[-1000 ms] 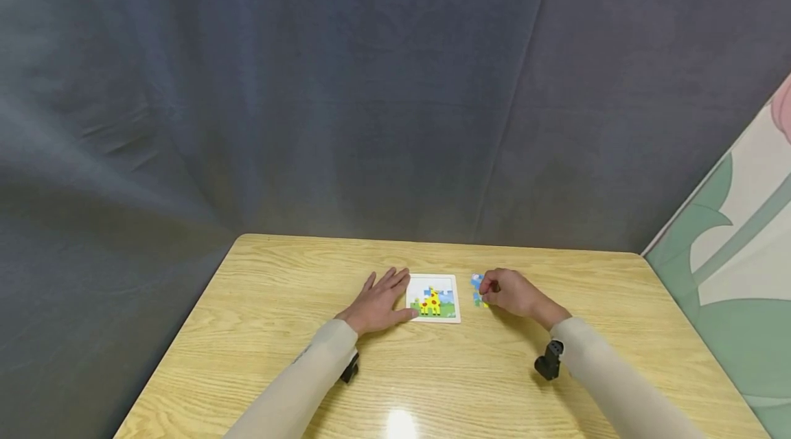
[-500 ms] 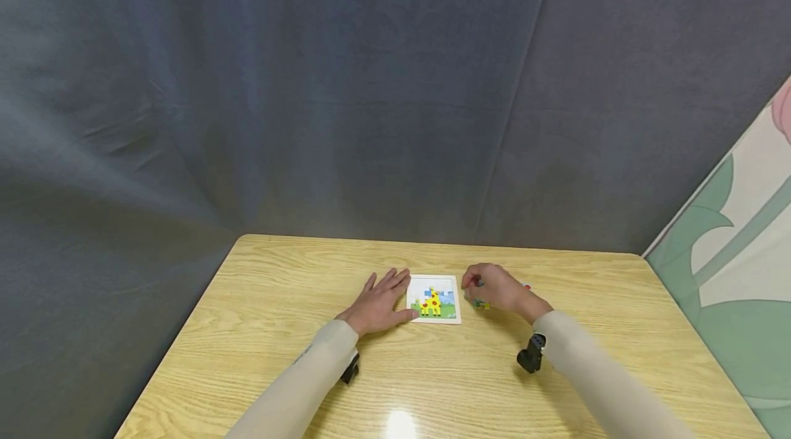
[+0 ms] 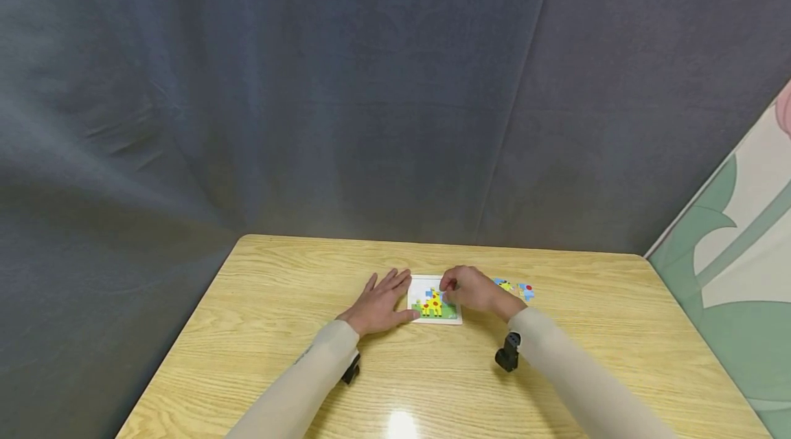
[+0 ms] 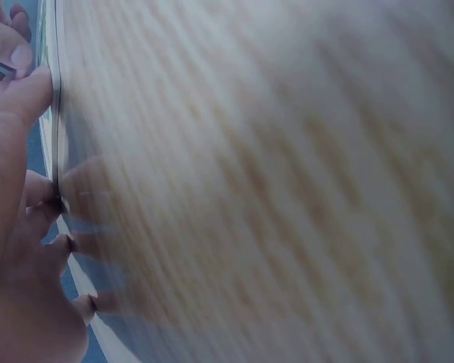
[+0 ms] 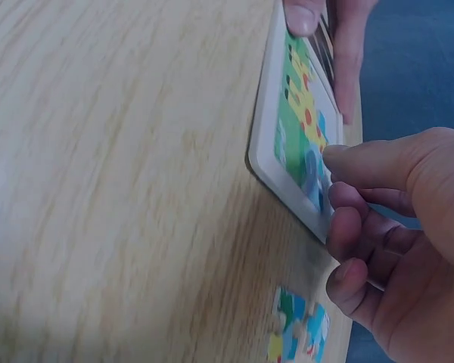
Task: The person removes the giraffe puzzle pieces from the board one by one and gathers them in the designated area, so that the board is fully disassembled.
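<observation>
A jigsaw puzzle [image 3: 432,310] in a white frame lies on the wooden table, with a yellow giraffe over green and blue partly filled in. My left hand [image 3: 382,303] rests at the frame's left side, fingers spread and thumb [image 5: 301,19] over its edge. Above the right part of the puzzle, my right hand [image 3: 471,289] pinches a small bluish puzzle piece [image 5: 312,170] between thumb and fingers, close over the picture. The piece is mostly hidden by the hand in the head view.
Loose puzzle pieces [image 3: 525,291] lie on the table [image 3: 296,288] right of the frame, partly behind the right hand. A dark curtain [image 3: 371,95] hangs beyond the table's far edge. Each wrist carries a black camera [image 3: 508,353].
My right hand has moved left from the loose pieces to over the framed puzzle, bringing a piece with it and uncovering pieces to its right. The left hand has stayed in place.
</observation>
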Tool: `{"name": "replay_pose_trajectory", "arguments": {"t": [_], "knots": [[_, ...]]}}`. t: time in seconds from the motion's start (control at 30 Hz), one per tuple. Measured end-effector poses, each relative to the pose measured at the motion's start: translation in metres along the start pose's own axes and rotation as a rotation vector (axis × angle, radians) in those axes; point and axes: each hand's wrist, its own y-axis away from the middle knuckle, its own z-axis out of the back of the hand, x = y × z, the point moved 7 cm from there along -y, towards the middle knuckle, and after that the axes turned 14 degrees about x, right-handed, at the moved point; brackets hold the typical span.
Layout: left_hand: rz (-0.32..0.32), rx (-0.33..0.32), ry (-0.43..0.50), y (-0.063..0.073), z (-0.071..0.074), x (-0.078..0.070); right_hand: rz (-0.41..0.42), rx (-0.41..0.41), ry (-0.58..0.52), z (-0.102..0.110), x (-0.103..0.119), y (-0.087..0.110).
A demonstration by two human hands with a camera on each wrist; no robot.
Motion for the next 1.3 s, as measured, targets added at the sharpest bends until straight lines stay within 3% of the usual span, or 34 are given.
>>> {"name": "replay_pose_trajectory", "arguments": {"t": [0.63,1.1,1.3], "knots": [[-0.014,0.001,-0.01,-0.001,-0.001,0.002,-0.135,0.062,0.005,-0.012,0.006,-0.013],[-0.01,-0.009,-0.021,-0.001,0.001,0.002,-0.035,0.0,-0.091,-0.009,0.005,-0.014],[-0.001,-0.007,-0.023,-0.001,0.001,0.001,0.019,-0.022,-0.211,-0.008,0.003,-0.015]]}}
